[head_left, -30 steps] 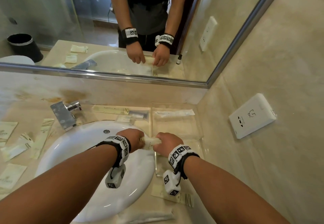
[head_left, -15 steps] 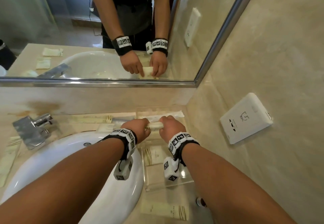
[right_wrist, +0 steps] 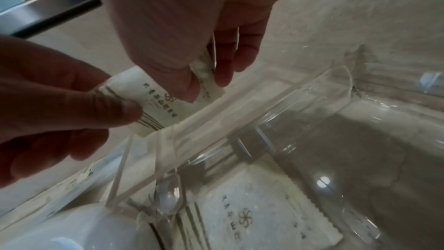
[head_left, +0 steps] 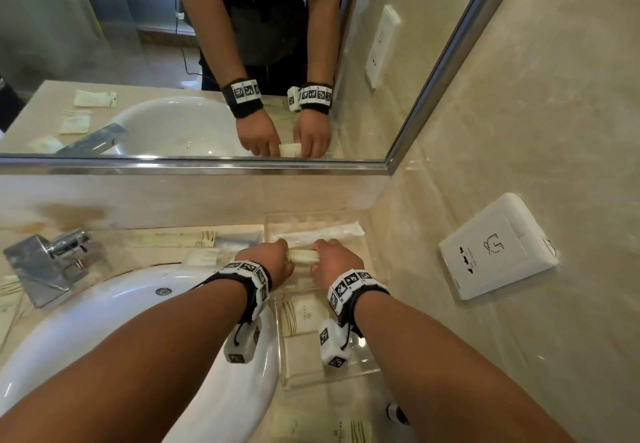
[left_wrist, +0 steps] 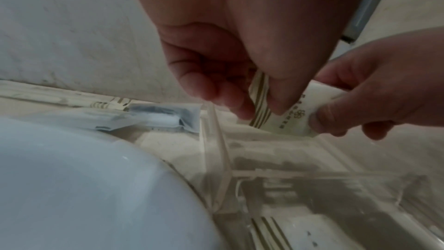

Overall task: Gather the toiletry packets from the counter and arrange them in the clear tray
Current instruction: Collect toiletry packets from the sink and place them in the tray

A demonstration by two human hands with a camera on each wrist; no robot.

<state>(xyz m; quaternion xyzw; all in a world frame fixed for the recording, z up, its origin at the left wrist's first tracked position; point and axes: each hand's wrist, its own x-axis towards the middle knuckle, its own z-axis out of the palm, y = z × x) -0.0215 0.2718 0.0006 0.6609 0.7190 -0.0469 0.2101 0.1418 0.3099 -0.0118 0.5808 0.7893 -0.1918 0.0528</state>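
Note:
Both hands hold one cream toiletry packet [head_left: 304, 256] by its ends, just above the far compartment of the clear tray [head_left: 367, 370]. My left hand [head_left: 273, 259] pinches its striped end [left_wrist: 260, 105]. My right hand [head_left: 332, 259] pinches the other end [right_wrist: 204, 71]. The packet [right_wrist: 156, 102] hangs over a clear divider wall. A long white packet [head_left: 322, 231] lies at the tray's far end. Another cream packet [head_left: 298, 314] lies flat in a nearer compartment [right_wrist: 242, 216].
A white basin [head_left: 104, 331] with a chrome tap [head_left: 45, 262] sits left of the tray. More packets lie behind the basin [head_left: 173, 238], at the left edge [head_left: 7, 304] and in front of the tray [head_left: 332, 430]. A wall socket [head_left: 498, 245] is on the right.
Both hands have carried the packet from over the basin's rim away from me to the tray's far part. The camera view has shifted right and forward.

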